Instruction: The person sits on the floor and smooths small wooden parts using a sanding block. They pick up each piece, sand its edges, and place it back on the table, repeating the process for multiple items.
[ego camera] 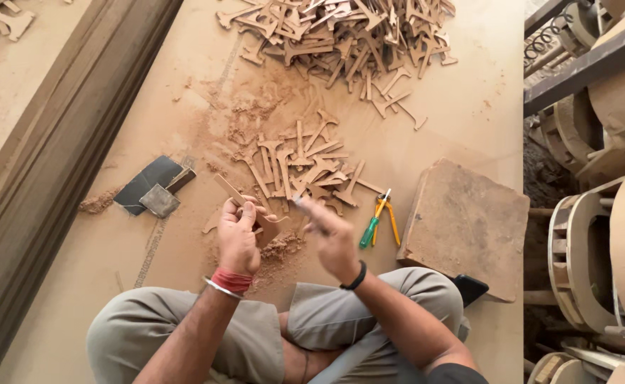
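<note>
the right hand (330, 238) is blurred, so it is not possible to tell what its fingers hold. the left hand (238, 238) covers the lower part of the wooden piece (245, 203). the far pile of cut-outs (341, 35) is cut off by the top edge. the dark object (469, 288) is mostly hidden under the square slab (465, 227). the person's body is cut off by the bottom edge.

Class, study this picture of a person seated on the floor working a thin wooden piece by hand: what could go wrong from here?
1. The left hand grips the thin wooden piece close to where the blurred right hand works; a slip could hurt the fingers.
2. Sawdust piled under the hands may be breathed in.
3. Pliers lie beside the knee, easily knocked.
</note>
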The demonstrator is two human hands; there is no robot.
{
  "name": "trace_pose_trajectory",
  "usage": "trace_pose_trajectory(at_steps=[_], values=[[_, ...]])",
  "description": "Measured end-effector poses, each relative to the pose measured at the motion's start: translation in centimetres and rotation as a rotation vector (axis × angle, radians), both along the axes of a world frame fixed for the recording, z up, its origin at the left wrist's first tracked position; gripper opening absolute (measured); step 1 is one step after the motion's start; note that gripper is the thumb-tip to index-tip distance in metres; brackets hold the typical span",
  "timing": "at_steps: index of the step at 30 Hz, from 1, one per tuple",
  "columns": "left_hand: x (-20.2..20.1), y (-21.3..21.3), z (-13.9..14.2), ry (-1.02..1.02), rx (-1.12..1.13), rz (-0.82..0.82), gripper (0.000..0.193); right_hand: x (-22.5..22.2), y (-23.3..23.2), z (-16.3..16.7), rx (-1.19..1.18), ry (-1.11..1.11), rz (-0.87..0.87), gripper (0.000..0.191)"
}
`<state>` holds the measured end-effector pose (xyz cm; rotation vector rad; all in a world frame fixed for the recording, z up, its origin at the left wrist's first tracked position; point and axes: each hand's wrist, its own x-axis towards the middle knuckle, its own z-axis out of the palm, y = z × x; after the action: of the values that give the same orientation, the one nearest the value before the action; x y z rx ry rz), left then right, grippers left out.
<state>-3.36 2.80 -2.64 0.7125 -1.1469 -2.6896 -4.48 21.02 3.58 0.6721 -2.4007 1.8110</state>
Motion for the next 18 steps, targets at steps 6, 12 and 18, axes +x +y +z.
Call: trace_pose_trajectory(at_steps=[6, 12, 18], values=[[0.4, 0.7, 1.5, -0.041, -0.056, -0.198, 0.019, 1.5, -1.0, -4.3, -0.158, -0.259, 0.009, 0.036], [0.6, 0.6, 3.2, -0.103, -0.242, -0.582, 0.059, 0.6, -0.5, -6.3, -0.367, -0.533, 0.020, 0.026], [0.5, 0.3, 2.5, -0.052, -0.225, -0.536, 0.053, 0.5, -0.2, -6.0, -0.534, -0.502, -0.096, 0.025]])
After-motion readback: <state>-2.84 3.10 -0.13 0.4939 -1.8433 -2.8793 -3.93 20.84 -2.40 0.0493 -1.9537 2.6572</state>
